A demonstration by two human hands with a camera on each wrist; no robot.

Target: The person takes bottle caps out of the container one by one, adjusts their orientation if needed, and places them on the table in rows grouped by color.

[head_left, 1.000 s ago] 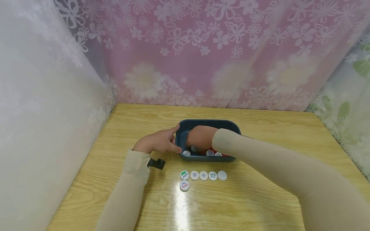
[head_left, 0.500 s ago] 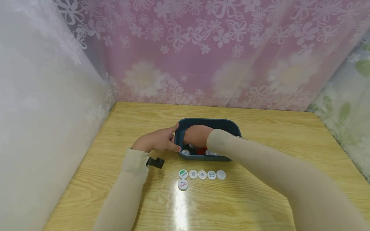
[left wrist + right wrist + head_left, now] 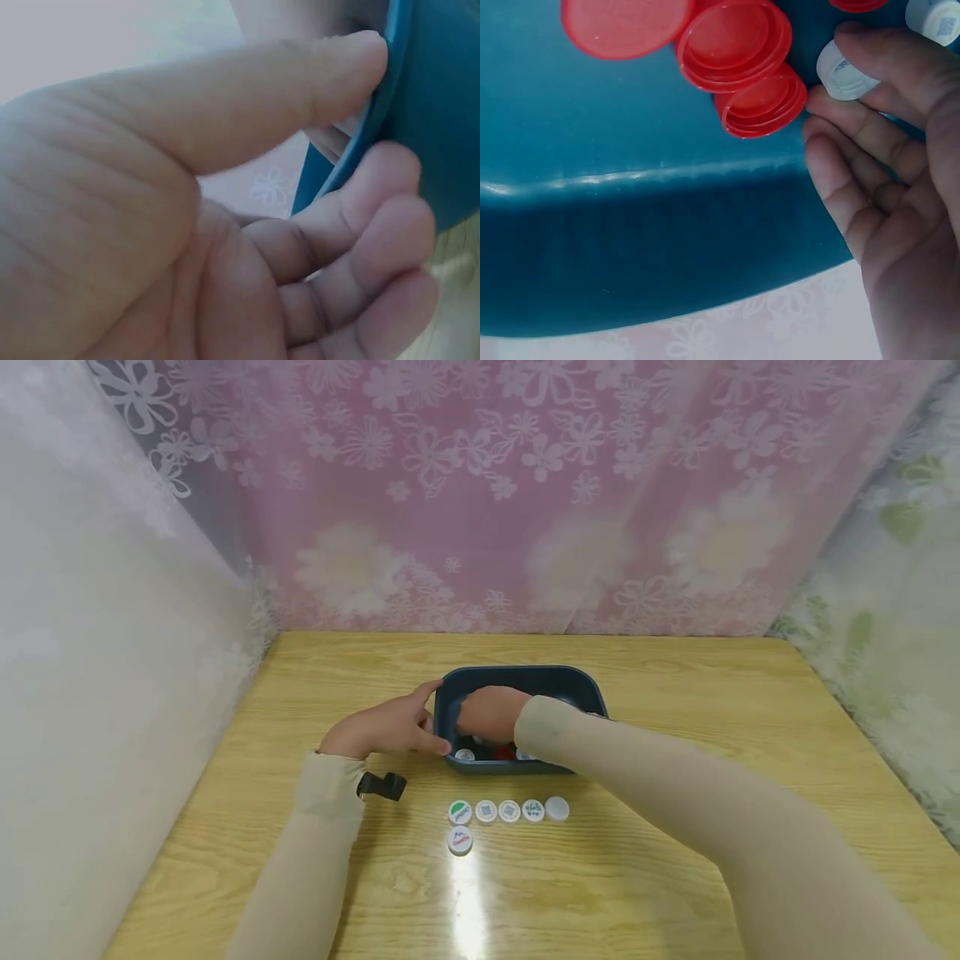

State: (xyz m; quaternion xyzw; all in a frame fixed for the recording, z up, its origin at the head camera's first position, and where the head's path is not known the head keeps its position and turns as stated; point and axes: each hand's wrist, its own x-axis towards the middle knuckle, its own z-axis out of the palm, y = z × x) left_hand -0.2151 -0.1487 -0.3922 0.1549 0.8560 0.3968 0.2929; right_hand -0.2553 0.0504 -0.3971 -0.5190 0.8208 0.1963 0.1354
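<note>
My left hand holds the left end of a dark blue plastic box. In the left wrist view its thumb lies on the box rim, and the other fingers curl against the wall. Inside the box is my right hand, its fingers hidden in the head view. The right wrist view shows its thumb and fingers pinching a white bottle cap. Beside these fingers lie several red bottle caps, and another white bottle cap is behind the thumb.
In front of the box, several white bottle caps form a row on the wooden table. One white cap with a red and blue print sits below the row's left end. A pink flowered curtain hangs behind the table.
My right hand has shifted a little to the left inside the box, and red caps show below it. My left hand keeps its hold. The head view has swung slightly.
</note>
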